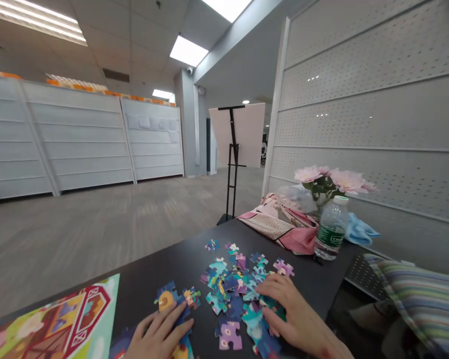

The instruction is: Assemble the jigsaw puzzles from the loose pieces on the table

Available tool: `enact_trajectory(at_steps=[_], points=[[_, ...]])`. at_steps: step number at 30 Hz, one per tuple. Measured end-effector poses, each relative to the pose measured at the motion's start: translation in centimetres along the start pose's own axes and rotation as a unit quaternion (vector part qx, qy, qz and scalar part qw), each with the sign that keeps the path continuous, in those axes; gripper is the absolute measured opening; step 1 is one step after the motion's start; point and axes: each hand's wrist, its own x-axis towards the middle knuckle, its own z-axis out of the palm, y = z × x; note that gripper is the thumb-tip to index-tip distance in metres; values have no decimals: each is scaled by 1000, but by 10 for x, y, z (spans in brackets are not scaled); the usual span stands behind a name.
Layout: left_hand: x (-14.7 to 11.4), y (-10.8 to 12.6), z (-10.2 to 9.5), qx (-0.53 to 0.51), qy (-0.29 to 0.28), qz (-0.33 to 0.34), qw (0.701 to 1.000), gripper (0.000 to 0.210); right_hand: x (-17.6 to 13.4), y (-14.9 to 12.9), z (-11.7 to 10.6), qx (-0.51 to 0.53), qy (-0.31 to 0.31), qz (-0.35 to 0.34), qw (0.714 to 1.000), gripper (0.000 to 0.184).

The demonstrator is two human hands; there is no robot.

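Observation:
My left hand [159, 331] lies with fingers spread over a few jigsaw pieces at the near edge of the dark table. A blue and orange puzzle piece [166, 295] shows just beyond its fingertips, with a small orange piece [192, 297] beside it. My right hand [290, 311] rests on the right side of a loose heap of puzzle pieces [230, 284], thumb and fingers apart; whether a piece sits under the fingers is hidden. A purple puzzle piece [230, 335] lies between my hands.
A colourful picture board [65, 324] lies at the left. Back right stand a water bottle [331, 229], pink flowers [346, 180] and pink patterned cloth [280, 227]. A striped cushion [421, 301] is at the right. Beyond the table stands an easel [232, 164].

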Motion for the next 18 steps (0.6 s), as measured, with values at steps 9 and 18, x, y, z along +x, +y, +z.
enact_trajectory(at_steps=[9, 18], points=[[-8, 14, -22, -38, -19, 2, 999, 59, 13, 12, 10, -54, 17, 95, 994, 46], [-2, 20, -24, -36, -53, -13, 998, 68, -7, -24, 10, -55, -24, 34, 998, 48]])
